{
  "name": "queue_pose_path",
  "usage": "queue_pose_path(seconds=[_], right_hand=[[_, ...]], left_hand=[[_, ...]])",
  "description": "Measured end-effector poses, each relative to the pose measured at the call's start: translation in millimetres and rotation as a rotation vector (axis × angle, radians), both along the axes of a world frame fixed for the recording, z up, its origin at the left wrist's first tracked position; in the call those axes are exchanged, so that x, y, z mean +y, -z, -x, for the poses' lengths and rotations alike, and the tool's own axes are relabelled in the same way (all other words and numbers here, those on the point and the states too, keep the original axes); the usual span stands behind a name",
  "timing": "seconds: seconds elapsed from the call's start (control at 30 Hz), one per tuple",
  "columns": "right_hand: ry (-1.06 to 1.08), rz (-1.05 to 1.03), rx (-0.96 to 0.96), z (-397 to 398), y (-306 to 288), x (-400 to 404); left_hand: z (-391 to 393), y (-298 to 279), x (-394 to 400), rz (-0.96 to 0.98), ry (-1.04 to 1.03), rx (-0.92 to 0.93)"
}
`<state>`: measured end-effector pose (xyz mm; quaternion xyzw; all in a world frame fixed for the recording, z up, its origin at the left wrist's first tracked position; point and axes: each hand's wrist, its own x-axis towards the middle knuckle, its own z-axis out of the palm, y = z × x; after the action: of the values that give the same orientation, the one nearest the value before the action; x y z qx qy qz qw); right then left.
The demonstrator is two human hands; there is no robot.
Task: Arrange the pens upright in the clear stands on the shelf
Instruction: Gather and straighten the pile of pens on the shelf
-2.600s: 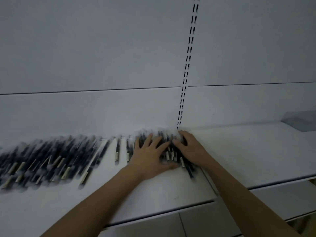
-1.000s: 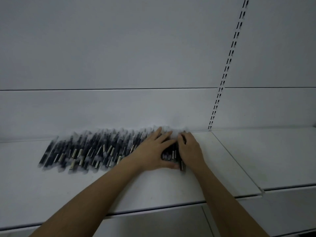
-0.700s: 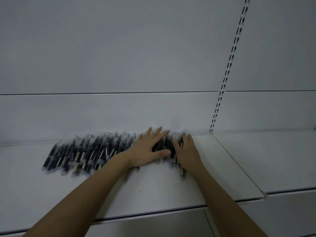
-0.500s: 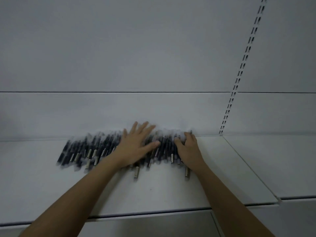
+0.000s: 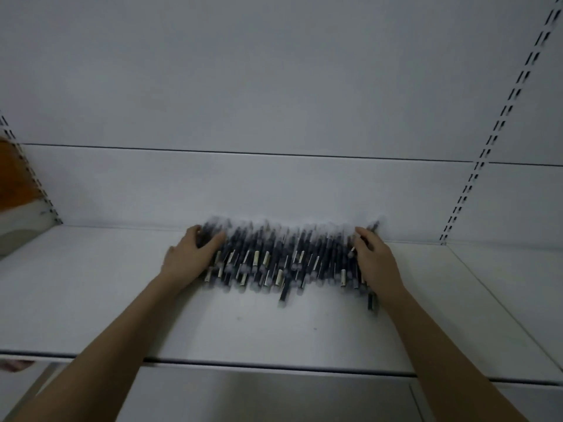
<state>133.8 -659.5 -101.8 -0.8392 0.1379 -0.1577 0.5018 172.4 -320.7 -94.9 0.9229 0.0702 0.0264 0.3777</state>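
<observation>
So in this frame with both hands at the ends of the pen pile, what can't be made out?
- Head view: pens blurred; count and markings unreadable.
- Left hand and right hand: fingertips hidden among the pens.
- Orange object: cut off by the left edge.
- Clear stands: none in view.

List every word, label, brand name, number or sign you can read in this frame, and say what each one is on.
None can be read.
Pens: pale label strips on the barrels, too blurred to read.
Orange item at the left edge: no lettering can be made out.
Shelf and back panel: plain, no print visible.
</observation>
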Motion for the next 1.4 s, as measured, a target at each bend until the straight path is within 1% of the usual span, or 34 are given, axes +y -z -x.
queue_pose_path(seconds=[0.03,0.07,0.13,0.23,0.3,0.37,0.4,0.47,0.57,0.6,0.63,0.77,0.87,0.93,1.1,1.23,1.3,1.4], right_hand=[[-0.002,-0.012,-0.003,2,-1,4],[-0.012,-0.027,-0.015,3,-3,8],[-0.036,-0.025,-0.039,-1,-4,14],[-0.038,-0.045,-0.055,-10,-9,22],[-0.078,-0.039,-0.05,-13,-18,35],[-0.156,0.042,-0.038,-16,-26,55],[-0.192,0.087,-0.033,-18,-29,65],[-0.273,0.201,-0.008,-21,-32,82],[-0.331,0.161,0.025,-22,-40,94],[-0.336,0.154,0.025,-20,-44,95],[-0.34,0.16,0.018,-20,-44,94],[-0.352,0.205,-0.011,-20,-37,84],[-0.23,0.335,-0.074,-21,-28,76],[-0.162,0.354,-0.115,-21,-25,72],[-0.101,0.261,-0.263,-23,-27,65],[-0.048,-0.017,-0.364,-19,-41,55],[-0.033,-0.091,-0.343,-20,-47,47],[-0.105,-0.112,-0.151,-19,-56,38]], left_hand=[[1,-2,-11,0.093,0.028,-0.012],[0,-4,-22,0.14,0.055,-0.034],[0,-10,-45,0.135,0.117,-0.084],[-1,-21,-79,0.006,0.183,-0.09],[1,-27,-103,-0.158,0.182,-0.069],[2,-33,-122,-0.248,0.193,-0.049],[0,-34,-130,-0.237,0.21,-0.041],[-4,-35,-144,-0.121,0.223,-0.036],[0,-43,-150,0.157,0.246,-0.081],[3,-45,-148,0.191,0.274,-0.122],[7,-46,-143,0.175,0.322,-0.17],[9,-28,-129,-0.088,0.536,-0.266],[4,-19,-125,-0.359,0.508,-0.316],[2,-20,-125,-0.495,0.461,-0.335],[-18,-30,-136,-0.557,0.349,-0.306],[-34,-37,-142,-0.646,0.295,-0.294],[-38,-39,-143,-0.65,0.308,-0.265],[-40,-48,-142,-0.635,0.352,-0.285]])
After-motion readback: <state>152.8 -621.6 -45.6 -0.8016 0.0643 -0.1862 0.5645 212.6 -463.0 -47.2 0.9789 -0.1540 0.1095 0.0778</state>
